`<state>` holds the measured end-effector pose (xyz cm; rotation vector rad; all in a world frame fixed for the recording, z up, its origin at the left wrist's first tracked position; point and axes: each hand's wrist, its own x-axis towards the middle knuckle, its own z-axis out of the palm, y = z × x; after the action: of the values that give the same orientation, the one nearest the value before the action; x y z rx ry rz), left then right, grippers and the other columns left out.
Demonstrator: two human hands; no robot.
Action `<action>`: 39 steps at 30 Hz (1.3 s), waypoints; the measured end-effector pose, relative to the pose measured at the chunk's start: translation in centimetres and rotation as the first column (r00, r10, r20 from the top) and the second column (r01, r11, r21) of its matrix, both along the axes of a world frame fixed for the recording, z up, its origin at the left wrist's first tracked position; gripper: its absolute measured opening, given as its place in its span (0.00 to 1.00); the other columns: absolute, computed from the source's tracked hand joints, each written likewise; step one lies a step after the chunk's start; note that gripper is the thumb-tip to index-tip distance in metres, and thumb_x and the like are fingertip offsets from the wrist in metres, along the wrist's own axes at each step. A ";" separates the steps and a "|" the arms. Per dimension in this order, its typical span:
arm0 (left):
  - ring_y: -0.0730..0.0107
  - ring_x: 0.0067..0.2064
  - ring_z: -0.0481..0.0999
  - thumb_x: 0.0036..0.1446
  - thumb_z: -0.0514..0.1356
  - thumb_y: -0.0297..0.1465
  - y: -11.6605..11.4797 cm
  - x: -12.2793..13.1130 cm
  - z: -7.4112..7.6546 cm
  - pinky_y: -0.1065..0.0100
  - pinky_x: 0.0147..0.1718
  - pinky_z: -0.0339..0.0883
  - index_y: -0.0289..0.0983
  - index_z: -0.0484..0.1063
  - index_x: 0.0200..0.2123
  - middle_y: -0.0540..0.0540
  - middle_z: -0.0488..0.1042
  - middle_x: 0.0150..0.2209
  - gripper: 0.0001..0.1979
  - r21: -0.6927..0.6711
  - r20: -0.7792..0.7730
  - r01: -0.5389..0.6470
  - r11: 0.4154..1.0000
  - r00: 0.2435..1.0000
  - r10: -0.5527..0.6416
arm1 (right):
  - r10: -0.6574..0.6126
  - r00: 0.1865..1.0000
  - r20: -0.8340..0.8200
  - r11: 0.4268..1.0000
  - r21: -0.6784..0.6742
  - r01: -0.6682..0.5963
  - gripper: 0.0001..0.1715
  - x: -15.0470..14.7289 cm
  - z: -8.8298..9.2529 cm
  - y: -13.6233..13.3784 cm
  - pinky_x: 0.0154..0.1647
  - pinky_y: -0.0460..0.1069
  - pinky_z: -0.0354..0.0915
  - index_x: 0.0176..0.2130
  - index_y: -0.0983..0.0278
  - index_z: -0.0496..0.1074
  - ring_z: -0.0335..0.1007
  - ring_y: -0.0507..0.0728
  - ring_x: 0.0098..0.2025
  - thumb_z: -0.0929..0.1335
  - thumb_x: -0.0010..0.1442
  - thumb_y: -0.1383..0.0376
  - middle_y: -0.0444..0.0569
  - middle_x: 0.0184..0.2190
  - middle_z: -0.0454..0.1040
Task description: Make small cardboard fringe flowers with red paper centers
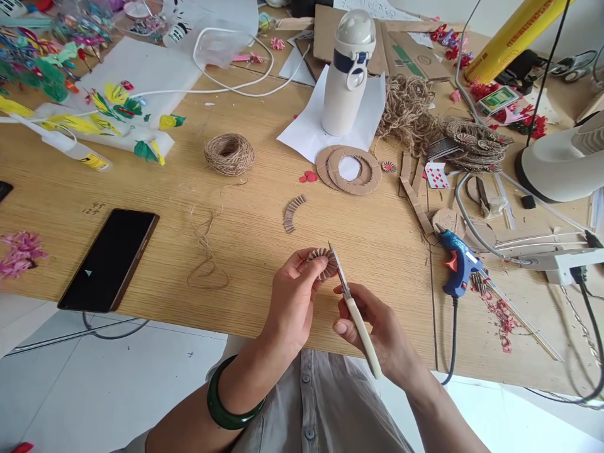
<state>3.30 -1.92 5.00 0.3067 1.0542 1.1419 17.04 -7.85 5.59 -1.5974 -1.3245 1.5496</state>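
My left hand (295, 299) pinches a small pleated cardboard rosette (323, 262) between thumb and fingers, above the table's front part. My right hand (377, 333) grips a cutting tool with a cream handle and a pointed metal blade (360, 330). Its blade tip rests against the rosette's right side. I cannot tell whether the tool is a craft knife or narrow scissors. A curved strip of pleated cardboard (294, 212) lies on the wooden table (264, 264) beyond my hands. A dark green bangle (231, 396) circles my left wrist.
A black phone (108, 260) lies left of my hands, with loose twine (205, 251) and a twine ball (229, 154) beyond. Further back are cardboard rings (349, 170) and a white bottle (344, 75). A blue glue gun (457, 264) lies to the right.
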 end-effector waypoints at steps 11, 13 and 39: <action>0.73 0.35 0.76 0.51 0.68 0.31 -0.5 0.3 -0.3 0.70 0.38 0.70 0.35 0.74 0.32 0.50 0.76 0.33 0.07 -0.026 0.026 0.009 1.000 1.000 -0.009 | -0.078 0.993 -0.086 0.996 -0.045 0.075 0.34 -0.3 0.0 0.0 0.30 0.48 0.60 0.45 0.66 0.70 0.59 0.53 0.31 0.73 0.53 0.42 0.44 0.30 0.65; 0.73 0.35 0.76 0.51 0.68 0.31 -0.5 0.3 -0.3 0.70 0.37 0.70 0.35 0.74 0.32 0.50 0.76 0.32 0.07 -0.033 0.032 0.011 0.999 0.999 -0.010 | -0.082 0.993 -0.086 0.996 -0.044 0.079 0.34 -0.4 0.0 0.0 0.29 0.47 0.60 0.46 0.65 0.70 0.59 0.53 0.31 0.73 0.53 0.42 0.45 0.30 0.65; 0.68 0.37 0.78 0.47 0.70 0.33 -0.6 0.4 -0.4 0.64 0.42 0.72 0.36 0.74 0.33 0.49 0.77 0.33 0.11 0.006 -0.067 0.015 1.000 0.998 -0.015 | -0.037 0.999 0.022 0.999 0.033 0.036 0.33 0.4 -0.2 -0.2 0.30 0.48 0.58 0.47 0.65 0.71 0.56 0.53 0.29 0.72 0.54 0.43 0.42 0.27 0.63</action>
<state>3.68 -2.47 4.59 0.3601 1.1056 1.1287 17.46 -8.02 5.41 -1.6152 -1.3186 1.4847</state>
